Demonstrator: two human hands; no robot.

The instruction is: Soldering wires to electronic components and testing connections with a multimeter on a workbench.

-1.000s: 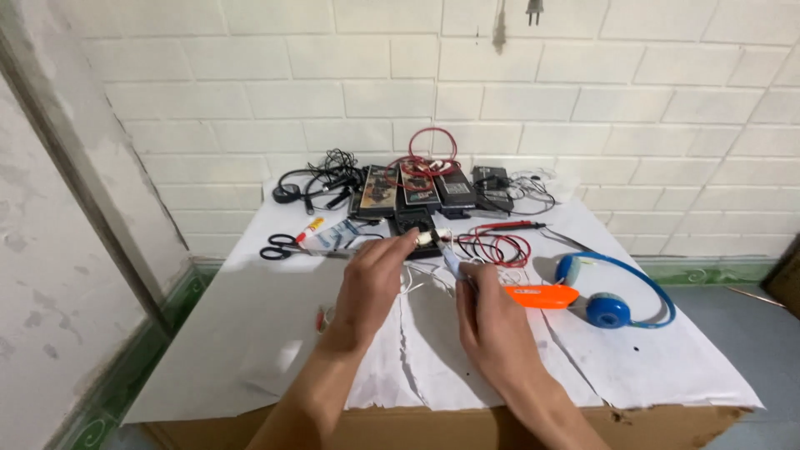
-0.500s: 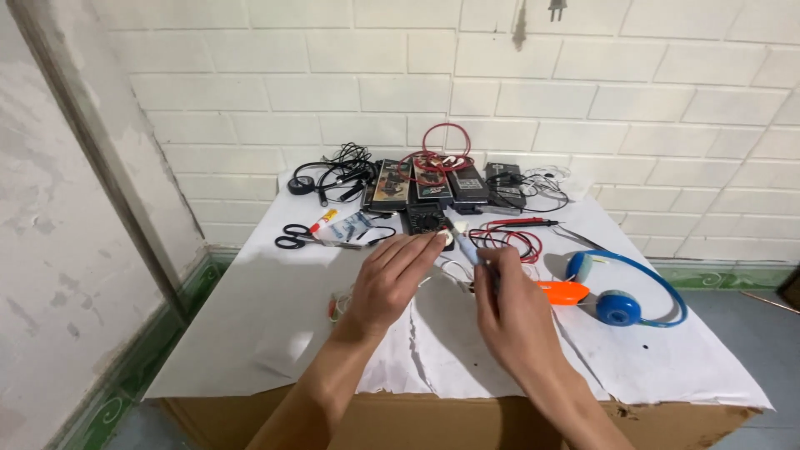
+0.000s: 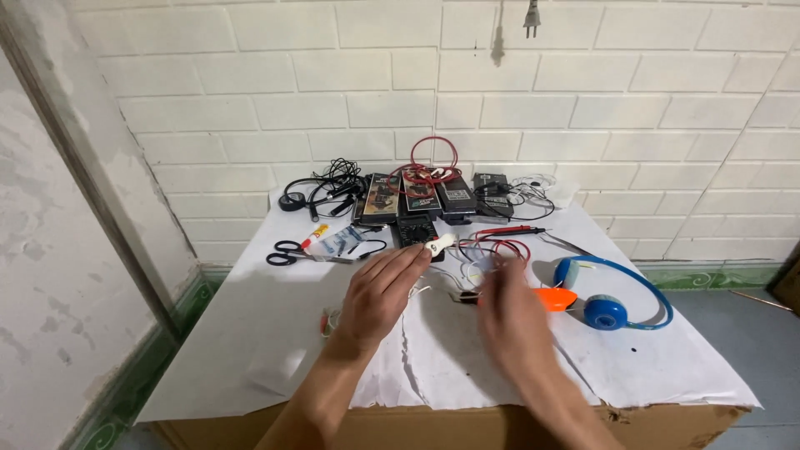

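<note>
Your left hand (image 3: 379, 292) pinches a small white plug (image 3: 439, 243) above the paper-covered table (image 3: 250, 333), lifted clear for handling, while your blurred right hand (image 3: 510, 312), grip unclear, hovers near the orange tool (image 3: 557, 298).

We see a white paper cover on the tabletop (image 3: 250, 333), blue headphones (image 3: 607, 310), an orange tool (image 3: 557, 298), black-handled scissors (image 3: 287, 252), red coiled wires (image 3: 433, 158), a black multimeter (image 3: 414, 229), a small white piece (image 3: 439, 244), and a white brick wall (image 3: 250, 83) edged by a green patterned skirting (image 3: 133, 383).
</note>
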